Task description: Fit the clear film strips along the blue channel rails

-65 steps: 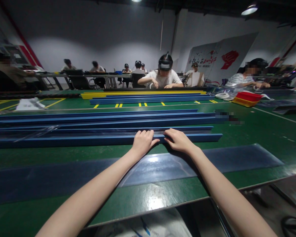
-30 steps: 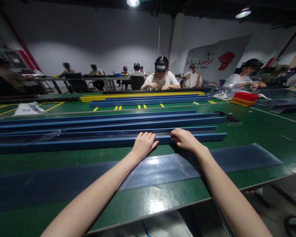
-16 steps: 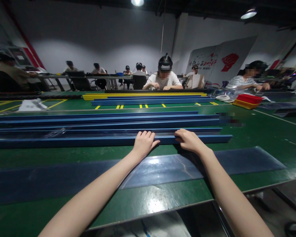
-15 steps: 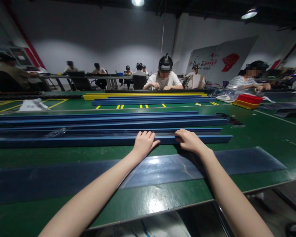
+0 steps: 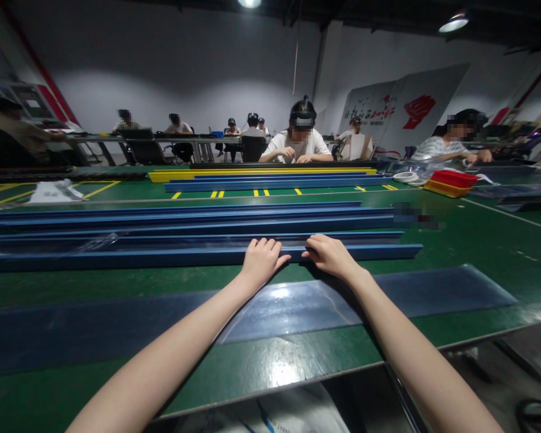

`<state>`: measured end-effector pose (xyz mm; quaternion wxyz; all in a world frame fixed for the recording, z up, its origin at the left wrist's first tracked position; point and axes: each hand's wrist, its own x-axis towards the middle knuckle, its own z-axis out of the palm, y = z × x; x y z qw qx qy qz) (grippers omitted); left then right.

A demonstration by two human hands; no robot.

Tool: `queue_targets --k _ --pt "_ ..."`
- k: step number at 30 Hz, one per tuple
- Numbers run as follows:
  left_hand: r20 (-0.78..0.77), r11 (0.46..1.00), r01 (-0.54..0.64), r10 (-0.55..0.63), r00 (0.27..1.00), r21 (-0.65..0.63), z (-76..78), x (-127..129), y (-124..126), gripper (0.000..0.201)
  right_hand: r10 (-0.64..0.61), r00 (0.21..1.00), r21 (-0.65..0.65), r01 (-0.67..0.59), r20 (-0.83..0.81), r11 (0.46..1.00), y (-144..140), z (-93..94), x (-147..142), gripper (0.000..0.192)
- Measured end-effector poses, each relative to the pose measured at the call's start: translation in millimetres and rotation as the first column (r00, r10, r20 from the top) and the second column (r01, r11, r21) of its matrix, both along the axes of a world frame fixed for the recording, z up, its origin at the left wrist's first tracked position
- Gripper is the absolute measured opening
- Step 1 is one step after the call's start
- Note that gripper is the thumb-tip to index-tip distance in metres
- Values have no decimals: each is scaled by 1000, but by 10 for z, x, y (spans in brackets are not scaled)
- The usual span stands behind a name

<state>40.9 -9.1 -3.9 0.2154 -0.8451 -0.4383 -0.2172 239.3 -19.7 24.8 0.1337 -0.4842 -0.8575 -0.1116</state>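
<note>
A long blue channel rail (image 5: 117,258) lies across the green table (image 5: 478,240), nearest of several blue rails. My left hand (image 5: 261,260) rests on its near edge with fingers curled over the top. My right hand (image 5: 329,255) grips the same rail a short way to the right. A clear film strip seems to lie inside the rail, glinting at the left (image 5: 90,243). A dark glossy sheet (image 5: 297,307) lies flat on the table under my forearms.
More blue rails (image 5: 184,216) lie behind the near one. Yellow and blue rails (image 5: 261,177) sit farther back before a seated person (image 5: 297,141). A red tray (image 5: 451,180) and tape rolls (image 5: 406,176) stand at the right. Other people sit at far tables.
My right hand has slid left along the rail, back toward my left hand, after moving right earlier. The left hand has stayed in place.
</note>
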Motion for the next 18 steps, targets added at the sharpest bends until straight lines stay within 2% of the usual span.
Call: queue_targets --k 5,13,18 --pt "-15 1000 27 -27 1000 10 -2 0 10 32 -2 1000 -18 2 17 1000 30 26 21 19" --pt "-31 989 141 -140 990 46 10 0 10 23 -31 999 -48 32 10 998 36 45 92 20" --pt "-11 989 126 -125 992 77 14 -11 4 23 -58 998 -48 58 3 997 16 61 157 19"
